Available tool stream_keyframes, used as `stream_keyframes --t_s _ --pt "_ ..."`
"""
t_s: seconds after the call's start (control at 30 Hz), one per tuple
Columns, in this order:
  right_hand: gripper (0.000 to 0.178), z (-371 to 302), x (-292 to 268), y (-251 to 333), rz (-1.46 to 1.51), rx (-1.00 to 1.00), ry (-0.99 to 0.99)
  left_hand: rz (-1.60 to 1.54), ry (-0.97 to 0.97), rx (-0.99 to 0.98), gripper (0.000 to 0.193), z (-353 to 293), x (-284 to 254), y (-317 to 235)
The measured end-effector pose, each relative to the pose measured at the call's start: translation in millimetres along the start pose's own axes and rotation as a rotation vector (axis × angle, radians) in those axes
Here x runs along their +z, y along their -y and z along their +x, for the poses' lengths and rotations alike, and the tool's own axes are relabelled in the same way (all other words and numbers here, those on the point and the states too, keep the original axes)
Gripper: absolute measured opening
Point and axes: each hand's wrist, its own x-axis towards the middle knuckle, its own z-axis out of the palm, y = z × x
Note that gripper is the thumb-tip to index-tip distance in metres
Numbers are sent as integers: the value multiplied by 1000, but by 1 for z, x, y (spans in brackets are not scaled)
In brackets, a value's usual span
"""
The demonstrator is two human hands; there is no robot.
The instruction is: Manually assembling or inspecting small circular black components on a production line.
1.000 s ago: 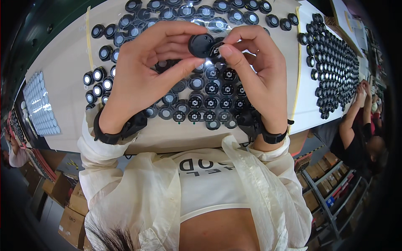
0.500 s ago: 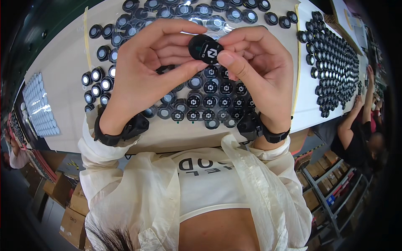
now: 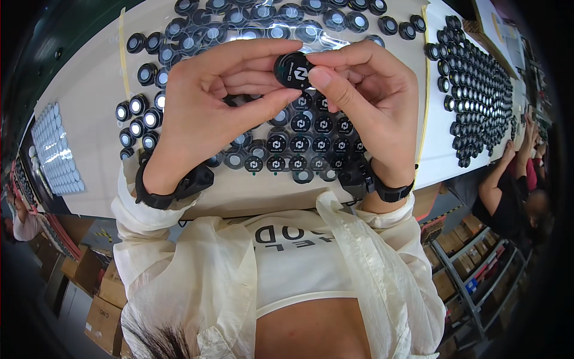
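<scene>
Between my two hands, above the table, is a small round black puck-like device (image 3: 281, 67). A round black label (image 3: 297, 74) with a white mark lies over most of its face. My left hand (image 3: 206, 107) is closed on the device's rim, thumb below and fingers above. My right hand (image 3: 376, 99) pinches the label's right edge, its thumb on the face and its index finger at the top. Below them, a clear sheet of round black labels (image 3: 311, 145) overlaps several devices; my wrists and hands hide part of it.
Many black pucks with pale round centres (image 3: 269, 30) cover the far table, some under clear film. More stand in rows (image 3: 472, 96) on a white surface at right. A sheet of pale discs (image 3: 57, 149) lies far left. Other people's arms (image 3: 508, 167) show at right.
The label has shifted up and left and now sits more squarely over the device's face. My left hand has moved slightly down and to the right.
</scene>
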Motion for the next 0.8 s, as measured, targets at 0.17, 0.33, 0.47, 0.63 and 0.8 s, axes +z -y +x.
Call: stream_keyframes --t_s 0.17,0.33,0.47,0.63,0.8 --pt "17 0 1 -1 -7 13 -12 -12 0 2 50 -1 0 1" --pt "17 1 2 -2 -65 6 -30 44 1 22 50 -1 0 2" --pt "15 2 2 -2 -102 -11 -48 82 7 17 51 -1 -1 2" --pt "15 1 1 0 -137 27 -51 119 -5 17 49 -2 1 4" --pt "12 0 5 -1 -187 20 -91 242 -20 13 49 -2 3 1"
